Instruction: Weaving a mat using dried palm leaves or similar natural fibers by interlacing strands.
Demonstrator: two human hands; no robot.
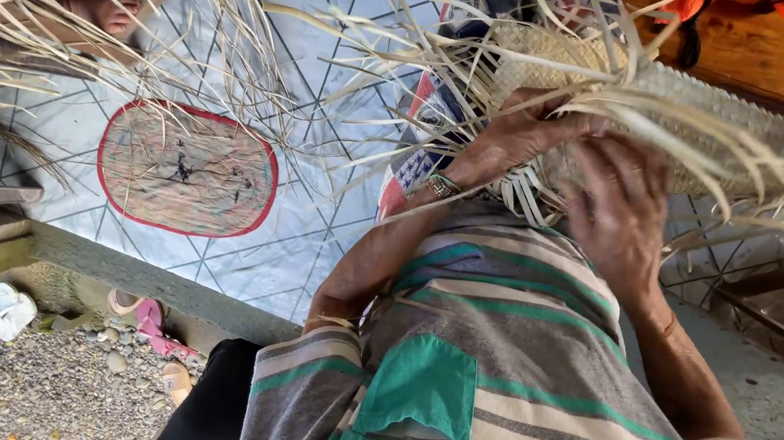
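straw mat [729, 113] clenched in left hand [524, 137] and right hand [620, 215], pale tiled floor [309, 239], oval rug [187, 168], gravel [17, 383]

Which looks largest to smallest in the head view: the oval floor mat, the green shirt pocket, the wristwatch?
1. Oval floor mat, largest as it looks.
2. Green shirt pocket, smaller, though it is nearer the camera, so its true size is unsure.
3. Wristwatch, clearly the smallest.
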